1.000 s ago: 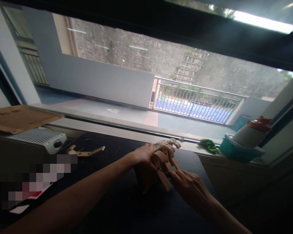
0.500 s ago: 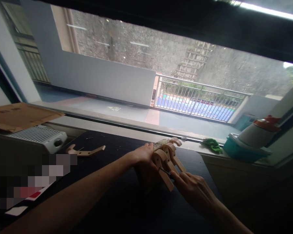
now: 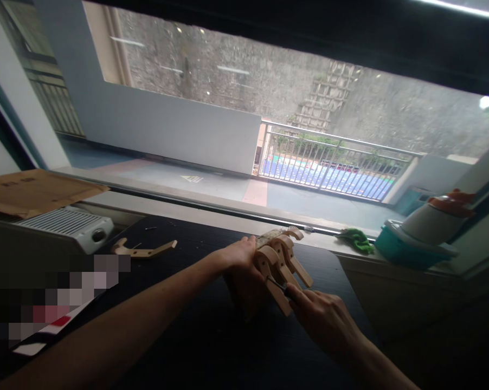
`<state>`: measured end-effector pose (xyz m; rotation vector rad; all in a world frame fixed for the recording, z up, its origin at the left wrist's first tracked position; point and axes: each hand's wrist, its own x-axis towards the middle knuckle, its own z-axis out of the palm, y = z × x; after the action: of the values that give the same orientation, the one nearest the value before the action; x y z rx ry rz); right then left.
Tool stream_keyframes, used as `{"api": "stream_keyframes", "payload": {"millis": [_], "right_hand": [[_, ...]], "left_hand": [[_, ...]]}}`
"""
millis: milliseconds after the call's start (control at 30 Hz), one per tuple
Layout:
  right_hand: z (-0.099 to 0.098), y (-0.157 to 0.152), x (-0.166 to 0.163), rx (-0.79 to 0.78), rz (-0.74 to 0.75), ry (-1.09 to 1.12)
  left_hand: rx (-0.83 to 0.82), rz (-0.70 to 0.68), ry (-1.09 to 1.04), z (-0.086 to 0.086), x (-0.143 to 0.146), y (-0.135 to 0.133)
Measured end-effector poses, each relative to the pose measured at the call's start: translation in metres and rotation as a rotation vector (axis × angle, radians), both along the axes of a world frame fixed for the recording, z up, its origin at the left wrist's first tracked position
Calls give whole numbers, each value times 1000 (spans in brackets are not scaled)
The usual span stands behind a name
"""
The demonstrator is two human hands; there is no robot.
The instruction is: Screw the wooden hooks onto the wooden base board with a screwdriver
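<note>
A pale wooden model (image 3: 277, 259) made of several flat leg-like pieces stands on a dark table (image 3: 212, 346) near the window. My left hand (image 3: 239, 260) is wrapped round its left side and steadies it. My right hand (image 3: 323, 319) is closed on a thin dark tool (image 3: 277, 285), perhaps a screwdriver, whose tip touches the nearest wooden leg. Both forearms reach in from the bottom of the view.
A loose curved wooden piece (image 3: 141, 249) lies on the table at the left. A white slatted appliance (image 3: 71, 225) under a cardboard sheet (image 3: 33, 189) stands further left. On the sill are a green cloth (image 3: 357, 238) and a teal container (image 3: 415, 250) with a white-and-orange bottle.
The view has tilted slightly, so everything sits a little higher. My right hand has shifted a bit to the right with the tool; the left hand keeps its hold.
</note>
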<state>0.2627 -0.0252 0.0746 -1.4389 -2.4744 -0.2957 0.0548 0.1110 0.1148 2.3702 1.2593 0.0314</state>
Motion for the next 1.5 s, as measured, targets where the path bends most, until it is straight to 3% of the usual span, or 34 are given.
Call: {"api": "stream_keyframes", "payload": {"millis": [167,333,467,700,767,933,1133,1233,1367,1500], "right_hand": [[14,0,-9,-215,-183,234],[26,-1,-15,-169,-131,58],[24,0,-12,-156,-81,-7],[-1,-1,-7,-462,-320,640],[-3,-2,-9,-505,-345,718],[9,-10,-13,-471,-319,594],[17,-11,-7,-39,-81,27],[11,-8,-5,78,-14,-102],[5,-8,-10,4,-66,-17],[6,-7,-15,-296,-271,345]], "left_hand": [[3,-13,0,-1,-1,1],[22,-12,19,0,1,-2],[48,-10,33,-2,3,-4],[104,-2,64,-1,11,-11],[106,6,69,0,11,-12],[107,4,74,0,8,-11],[121,-10,71,0,8,-11],[113,-1,67,0,8,-11],[99,10,64,0,7,-10],[89,33,71,-1,10,-12]]}}
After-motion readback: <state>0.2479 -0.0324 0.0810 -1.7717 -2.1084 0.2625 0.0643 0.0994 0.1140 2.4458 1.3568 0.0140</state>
